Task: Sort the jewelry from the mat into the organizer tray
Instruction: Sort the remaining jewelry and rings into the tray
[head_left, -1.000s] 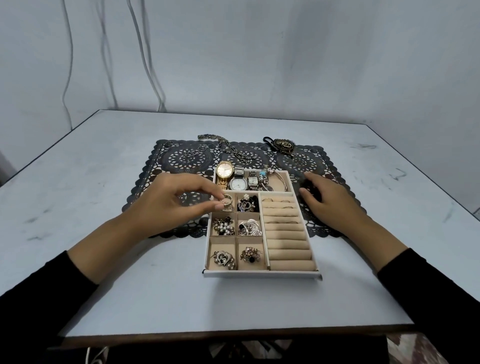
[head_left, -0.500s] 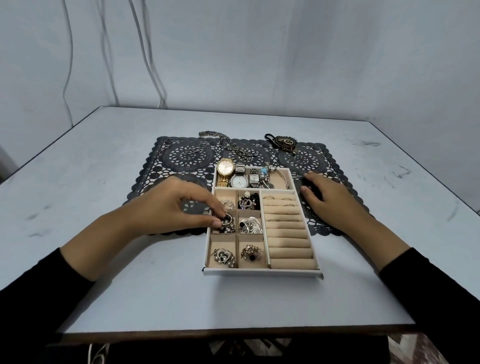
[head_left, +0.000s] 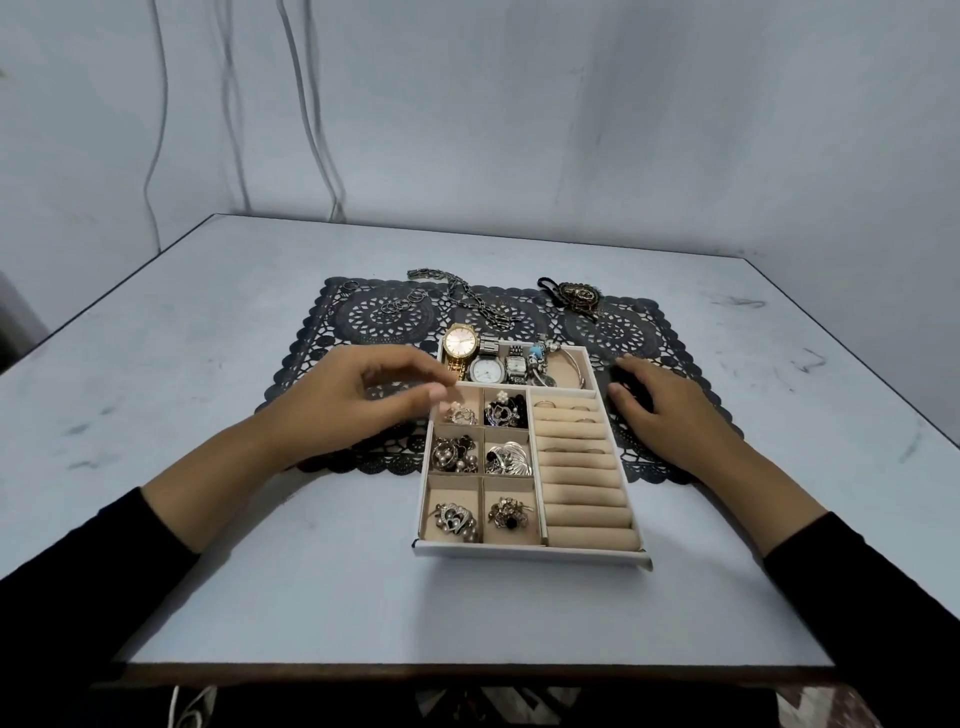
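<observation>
**Left hand drawn back from the tray, fingers empty**

Half a second back, the left hand (head_left: 374, 400) had its fingertips down in the middle-left cell of the organizer tray (head_left: 530, 551). Now it hangs higher, over the tray's left wall by the far-left small cell. Its fingers are loosely curled, and I can see no piece between them. The pearly cluster (head_left: 456, 454) lies in that middle cell. The right hand (head_left: 670, 410) has kept its place, lying slack on the mat (head_left: 363, 317) just beside the tray's right wall and gripping nothing.

In the tray, all six small cells hold ornaments and the ring rolls (head_left: 582, 467) carry a few bands toward their far end. The long far compartment holds the watches (head_left: 483, 358).

Beyond the tray, three lots are still unsorted along the mat's far edge. They are a scatter of small rings (head_left: 400, 304), a chain (head_left: 462, 296) and a dark ornament on a black cord (head_left: 579, 299).

To my eye one drop is finished and the next pick has not begun. It calls for a reach past the tray. The rings would want a fine fingertip pinch, and the chain would need gathering so it doesn't trail.
</observation>
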